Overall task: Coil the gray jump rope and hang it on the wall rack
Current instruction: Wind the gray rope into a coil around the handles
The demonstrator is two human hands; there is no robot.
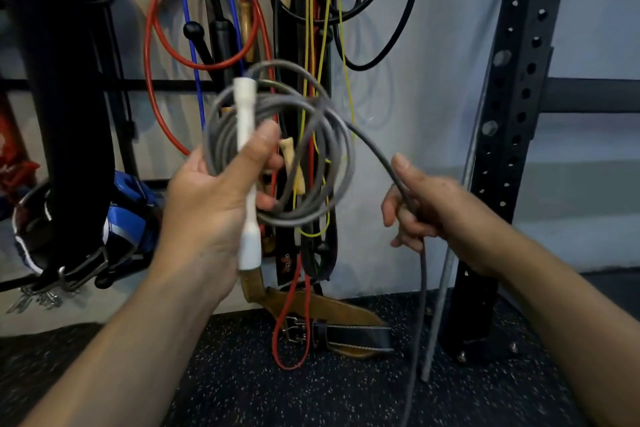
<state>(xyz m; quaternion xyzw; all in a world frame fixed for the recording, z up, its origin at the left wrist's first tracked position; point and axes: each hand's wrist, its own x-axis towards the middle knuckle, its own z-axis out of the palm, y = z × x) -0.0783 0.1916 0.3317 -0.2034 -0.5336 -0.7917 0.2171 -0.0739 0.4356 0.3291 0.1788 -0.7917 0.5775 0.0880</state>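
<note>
Left hand (214, 191) grips a white handle (246, 177) upright together with several gray rope (311, 135) loops. Right hand (429, 204) curls around the rope's loose run, which trails to the near floor (242, 374). Far behind, red (152, 55), blue, yellow and black cords hang on the rack (166, 84); a leather belt (346, 319) lies below.

black strap (288, 265): showing a small red and white mark near its lower end, hanging against the wall; the letters are too blurred to read.
red fabric (14, 163): showing pale markings at the left edge; nothing readable.
other print: nothing legible is showing anywhere.
</note>
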